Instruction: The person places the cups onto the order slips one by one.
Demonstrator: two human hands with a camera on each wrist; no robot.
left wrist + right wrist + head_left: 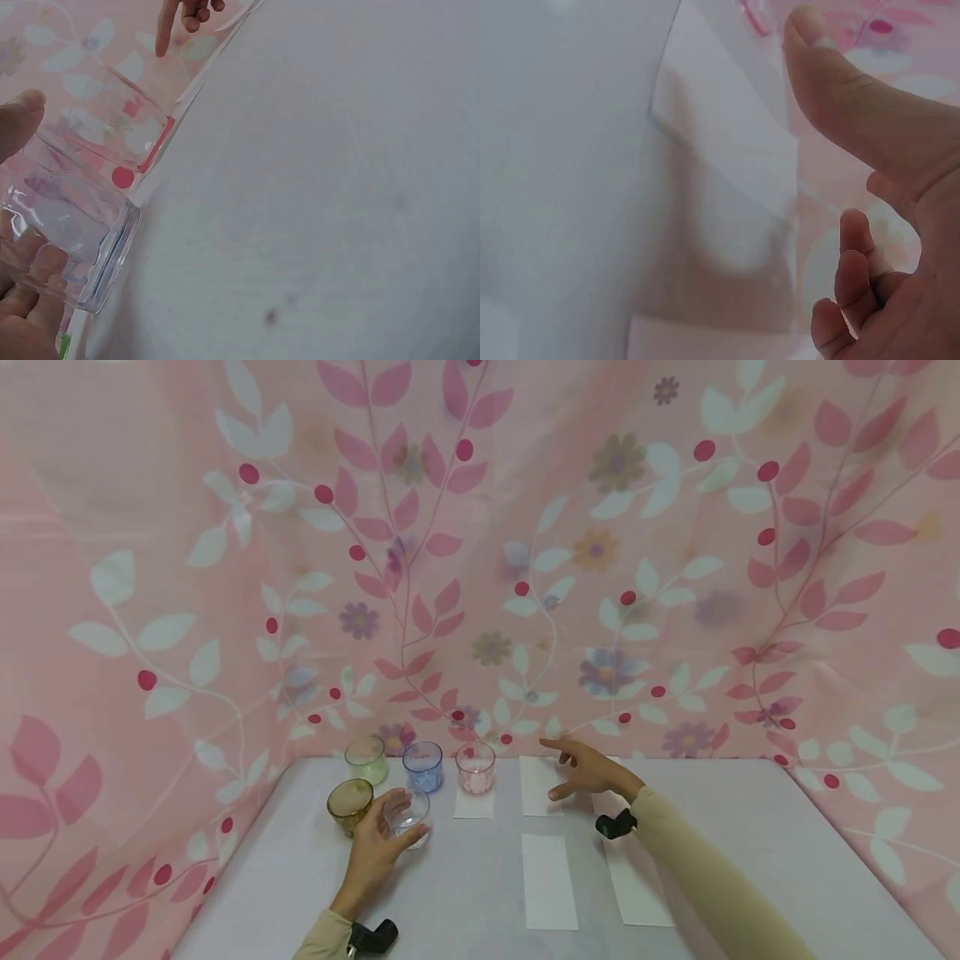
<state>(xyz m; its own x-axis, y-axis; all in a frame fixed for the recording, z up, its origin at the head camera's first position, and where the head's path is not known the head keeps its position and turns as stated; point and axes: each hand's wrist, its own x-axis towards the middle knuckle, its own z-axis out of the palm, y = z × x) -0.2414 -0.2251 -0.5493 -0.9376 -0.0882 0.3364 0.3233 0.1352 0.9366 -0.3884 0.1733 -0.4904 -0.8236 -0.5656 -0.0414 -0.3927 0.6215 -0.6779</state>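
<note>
My left hand point(369, 852) grips a clear glass cup point(411, 818) at the left of the table, thumb on one side and fingers on the other. In the left wrist view, the cup point(71, 225) is see-through, with fingers visible behind it. An amber cup point(350, 807) is close beside this hand. Behind stand a green cup point(367, 763), a blue cup point(423, 768) and a pink cup point(476, 770). My right hand point(588, 772) hovers over white paper point(540, 789), holding nothing, its index finger stretched out and the other fingers loosely bent.
The pink cup stands on a white paper piece point(474, 808). More paper rectangles lie nearer the front, one at the middle point(550, 883) and another partly beneath the right forearm point(643, 889). A flowered pink curtain point(495, 568) hangs behind the white table point(450, 893).
</note>
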